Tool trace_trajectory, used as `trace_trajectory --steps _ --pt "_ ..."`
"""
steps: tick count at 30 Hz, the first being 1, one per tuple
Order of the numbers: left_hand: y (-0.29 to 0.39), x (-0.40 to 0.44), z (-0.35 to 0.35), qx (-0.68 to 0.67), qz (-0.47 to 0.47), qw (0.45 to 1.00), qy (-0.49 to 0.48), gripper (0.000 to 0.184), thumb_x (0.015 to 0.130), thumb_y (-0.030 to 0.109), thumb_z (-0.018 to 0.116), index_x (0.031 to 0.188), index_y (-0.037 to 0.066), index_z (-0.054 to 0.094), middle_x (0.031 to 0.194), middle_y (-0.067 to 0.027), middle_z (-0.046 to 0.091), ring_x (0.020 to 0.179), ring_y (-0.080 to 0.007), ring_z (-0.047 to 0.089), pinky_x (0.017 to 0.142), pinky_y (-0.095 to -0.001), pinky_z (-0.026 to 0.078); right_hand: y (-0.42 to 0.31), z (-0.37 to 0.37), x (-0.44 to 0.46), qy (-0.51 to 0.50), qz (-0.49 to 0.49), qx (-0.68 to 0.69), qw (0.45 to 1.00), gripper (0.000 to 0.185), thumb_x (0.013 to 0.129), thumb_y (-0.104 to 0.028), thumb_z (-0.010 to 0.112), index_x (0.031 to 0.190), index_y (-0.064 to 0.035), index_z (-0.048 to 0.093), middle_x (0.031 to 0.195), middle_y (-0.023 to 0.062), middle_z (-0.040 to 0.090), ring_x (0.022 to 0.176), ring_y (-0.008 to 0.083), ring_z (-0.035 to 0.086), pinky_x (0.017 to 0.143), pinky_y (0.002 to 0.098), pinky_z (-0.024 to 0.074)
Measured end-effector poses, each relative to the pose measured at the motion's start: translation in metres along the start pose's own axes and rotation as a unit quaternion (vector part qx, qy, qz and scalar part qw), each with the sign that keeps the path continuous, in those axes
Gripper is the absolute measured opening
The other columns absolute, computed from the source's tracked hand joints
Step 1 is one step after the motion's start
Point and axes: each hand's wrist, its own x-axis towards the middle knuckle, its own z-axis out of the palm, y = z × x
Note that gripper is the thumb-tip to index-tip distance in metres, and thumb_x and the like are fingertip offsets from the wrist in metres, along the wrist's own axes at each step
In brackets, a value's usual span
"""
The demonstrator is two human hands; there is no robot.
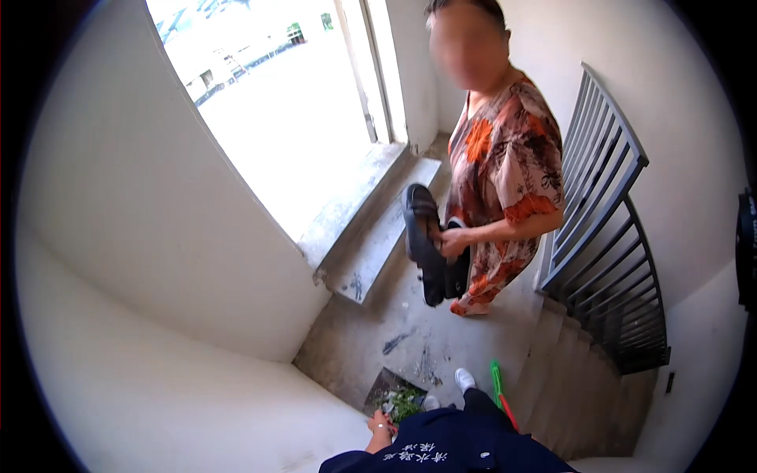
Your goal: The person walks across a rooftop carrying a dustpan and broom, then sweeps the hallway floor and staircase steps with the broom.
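My left hand (381, 426) is low by the wall, its fingers curled. It is beside a dark flat pan or sheet (385, 380) on the floor with a heap of green leaves (404, 402) on it. What the fingers close on is too small to make out. My right hand is out of sight. By my right side, a green and red stick (497, 378) slants down toward the navy shirt (465, 445) I wear. One white shoe (465, 380) of mine shows on the floor.
Another person (509, 165) in a patterned outfit stands ahead, holding dark shoes (426, 236). A concrete step (382, 229) leads to a bright doorway at the left. Grey railings (603, 181) and descending stairs (576, 370) are on the right.
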Motion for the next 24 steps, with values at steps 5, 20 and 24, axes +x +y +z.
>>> trace_trajectory --steps 5,20,24 --pt "0.026 -0.027 0.011 0.054 -0.006 0.999 -0.001 0.020 0.064 0.021 0.043 0.056 0.003 0.040 0.042 -0.0082 0.040 0.030 -0.0193 0.035 0.026 -0.0318 0.028 -0.017 0.008 0.008 0.010 -0.018 -0.019 1.000 0.018 0.075 -0.017 0.044 0.086 -0.0055 0.050 0.074 0.0026 0.048 0.065 0.0139 0.045 0.058 0.0249 0.0363" --pt "0.016 0.000 0.010 -0.081 0.059 0.995 -0.024 0.019 0.066 0.023 0.051 0.057 0.010 0.042 0.046 -0.0055 0.043 0.034 -0.0156 0.036 0.029 -0.0264 0.028 0.138 -0.062 0.129 0.046 -0.226 0.067 0.971 0.025 0.076 -0.033 0.041 0.077 -0.0102 0.050 0.066 0.0009 0.049 0.059 0.0142 0.045 0.054 0.0270 0.0388" --pt "0.041 -0.018 0.006 0.002 0.013 0.999 -0.045 0.017 0.066 0.021 0.049 0.056 0.010 0.039 0.044 -0.0017 0.040 0.035 -0.0129 0.035 0.032 -0.0255 0.028 0.071 -0.023 0.054 0.113 -0.253 -0.312 0.909 0.028 0.071 -0.025 0.051 0.090 -0.0057 0.047 0.076 0.0067 0.052 0.071 0.0184 0.048 0.062 0.0298 0.0399"
